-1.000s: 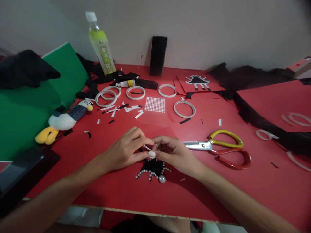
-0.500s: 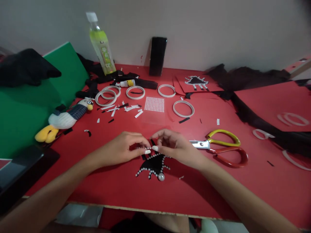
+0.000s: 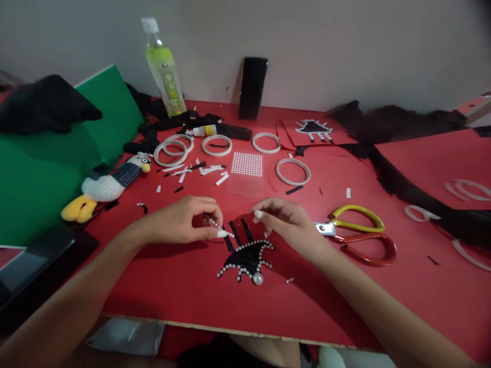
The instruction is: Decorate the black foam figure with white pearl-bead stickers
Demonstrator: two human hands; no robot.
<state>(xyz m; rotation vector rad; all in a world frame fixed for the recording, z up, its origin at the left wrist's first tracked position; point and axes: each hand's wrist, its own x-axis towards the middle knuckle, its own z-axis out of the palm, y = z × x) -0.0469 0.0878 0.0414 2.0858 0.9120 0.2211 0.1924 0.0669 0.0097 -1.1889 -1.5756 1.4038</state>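
Left hand [image 3: 192, 220]: pinching one bead strand [image 3: 214, 223] | right hand [image 3: 290, 223]: can't tell whether gripping | black strips [image 3: 235, 233]: three

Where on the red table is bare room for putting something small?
The red tabletop shows bare between its front edge and the black beaded shape, and between the right forearm and the scissors. It is crowded behind the left hand: white scraps, rings, small bottle.

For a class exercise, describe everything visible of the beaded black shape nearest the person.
The black shape lies flat on the red tabletop, roughly triangular and spiky, perhaps fabric. Small pearly beads line most edges; a large bead marks its near corner. Black strips lie at its far side. The right hand may be touching it.
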